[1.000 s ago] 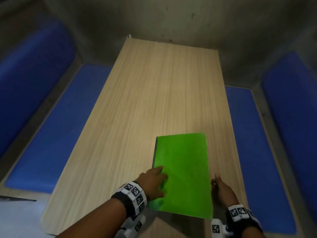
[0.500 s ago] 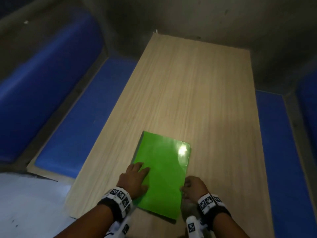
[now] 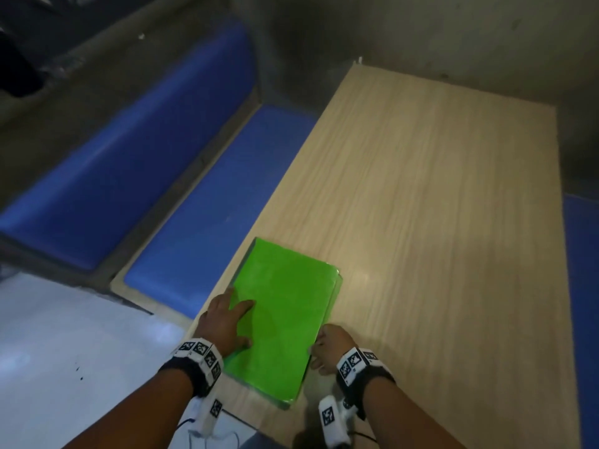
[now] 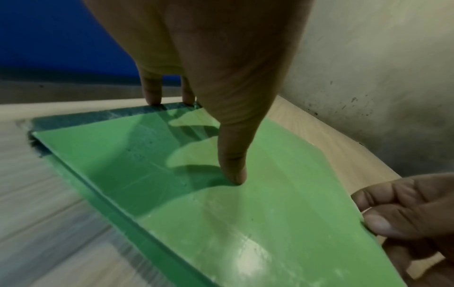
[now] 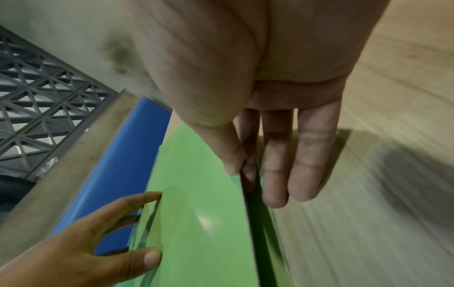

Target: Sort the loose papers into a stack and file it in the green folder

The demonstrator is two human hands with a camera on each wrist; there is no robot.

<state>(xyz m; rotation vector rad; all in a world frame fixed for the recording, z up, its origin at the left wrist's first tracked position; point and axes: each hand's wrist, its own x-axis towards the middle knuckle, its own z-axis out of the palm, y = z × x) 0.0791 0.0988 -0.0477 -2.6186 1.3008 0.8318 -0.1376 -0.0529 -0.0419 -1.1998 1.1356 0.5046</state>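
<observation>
Since a second ago the green folder (image 3: 285, 319) has slid from the counter's (image 3: 437, 222) near right toward its near left edge and lies closed; its contents are hidden. The left hand (image 3: 223, 322) presses spread fingers (image 4: 233, 170) on the cover. The right hand (image 3: 327, 350) pinches the folder's right edge.

Right hand (image 5: 258, 136) pinches the flat bright-green plastic folder (image 5: 196, 223) by its edge on the pale wood-grain bench (image 5: 368, 194); left hand (image 5: 81, 248) fingertips press its opposite edge.

Left hand (image 3: 223, 322) flat, right hand (image 3: 329, 350) pinching.
</observation>
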